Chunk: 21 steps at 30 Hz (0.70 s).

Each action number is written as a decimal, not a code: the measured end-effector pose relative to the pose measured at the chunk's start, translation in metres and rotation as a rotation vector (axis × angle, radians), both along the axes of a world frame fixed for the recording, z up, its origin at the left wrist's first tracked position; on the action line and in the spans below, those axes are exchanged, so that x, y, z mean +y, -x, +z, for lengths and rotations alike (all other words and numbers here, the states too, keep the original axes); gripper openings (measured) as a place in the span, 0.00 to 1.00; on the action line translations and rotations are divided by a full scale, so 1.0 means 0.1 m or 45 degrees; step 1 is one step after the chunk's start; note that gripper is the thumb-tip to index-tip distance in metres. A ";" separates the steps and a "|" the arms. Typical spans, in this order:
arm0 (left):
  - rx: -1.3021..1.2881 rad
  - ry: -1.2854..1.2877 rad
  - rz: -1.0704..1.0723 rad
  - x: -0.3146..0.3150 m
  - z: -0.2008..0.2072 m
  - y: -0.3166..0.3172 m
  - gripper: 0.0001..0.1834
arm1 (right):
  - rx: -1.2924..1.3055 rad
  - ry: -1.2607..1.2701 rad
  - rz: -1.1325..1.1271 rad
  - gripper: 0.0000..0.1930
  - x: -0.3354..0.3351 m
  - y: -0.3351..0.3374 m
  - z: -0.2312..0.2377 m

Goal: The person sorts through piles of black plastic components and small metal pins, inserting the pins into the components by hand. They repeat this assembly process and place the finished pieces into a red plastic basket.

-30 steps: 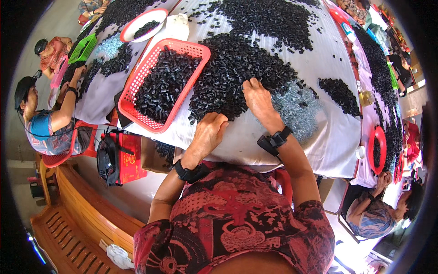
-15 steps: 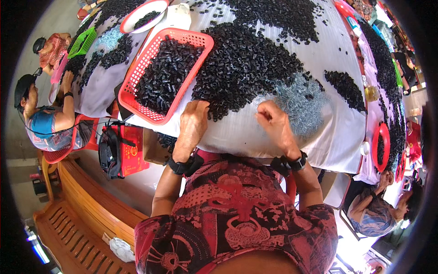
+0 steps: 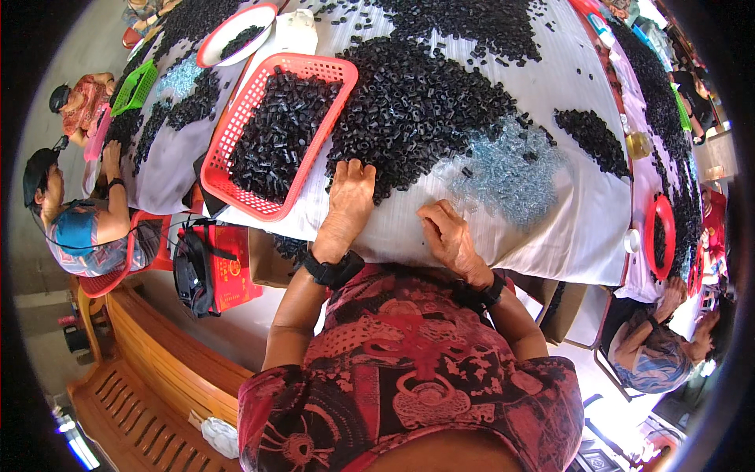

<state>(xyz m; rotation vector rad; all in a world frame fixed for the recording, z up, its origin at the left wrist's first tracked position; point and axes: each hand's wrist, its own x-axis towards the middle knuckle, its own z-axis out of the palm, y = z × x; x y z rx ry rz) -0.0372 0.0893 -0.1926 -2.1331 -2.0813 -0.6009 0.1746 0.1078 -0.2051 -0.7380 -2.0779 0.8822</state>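
Observation:
At the near edge of a big heap of small black plastic pieces (image 3: 429, 106) is my left hand (image 3: 351, 193), its fingers curled down against the pieces; what lies under the fingertips is hidden. My right hand (image 3: 450, 238) is over the white cloth, thumb and fingers drawn together, with whatever it may hold too small to make out. Just beyond it spreads a pile of small clear bluish pieces (image 3: 515, 177), with a few black ones among them. A red perforated basket (image 3: 211, 169) full of black pieces stands left of my left hand.
White cloth (image 3: 543, 259) covers the table. A red-rimmed white bowl (image 3: 208, 51) sits at the far left, a smaller black heap (image 3: 590, 141) at the right. Co-workers sit at tables on both sides. A wooden bench (image 3: 141, 401) and a red box (image 3: 236, 271) are at lower left.
My right hand has moved left and nearer to me, away from the clear pieces. My left hand has shifted slightly right and its fingers now press at the black heap's edge.

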 end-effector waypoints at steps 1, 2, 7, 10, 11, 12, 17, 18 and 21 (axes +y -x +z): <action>-0.011 -0.025 -0.009 -0.01 -0.02 0.00 0.08 | 0.000 0.002 -0.005 0.08 -0.02 0.00 0.01; -0.023 -0.050 -0.017 -0.02 -0.03 0.00 0.08 | -0.009 0.062 -0.032 0.08 -0.03 0.00 0.04; -0.156 -0.117 -0.064 0.03 0.12 0.06 0.07 | 0.026 0.094 -0.078 0.08 -0.01 -0.01 0.04; -0.214 -0.208 -0.075 0.19 0.43 -0.12 0.08 | 0.028 0.095 -0.055 0.07 -0.01 -0.03 0.08; -0.180 -0.213 -0.101 0.28 0.44 -0.19 0.07 | 0.055 0.072 -0.058 0.06 -0.01 -0.03 0.07; -0.145 -0.217 -0.128 0.38 0.45 -0.27 0.07 | 0.082 0.049 -0.061 0.06 0.00 -0.02 0.06; 0.030 -0.184 -0.094 0.77 0.09 -0.41 0.12 | 0.091 0.083 -0.066 0.06 -0.04 -0.04 0.05; 0.055 -0.167 -0.088 0.82 -0.03 -0.38 0.12 | 0.054 0.117 -0.053 0.06 -0.05 -0.04 0.07; -0.024 -0.174 -0.138 0.79 0.01 -0.35 0.11 | 0.040 0.148 -0.065 0.07 -0.05 -0.06 0.08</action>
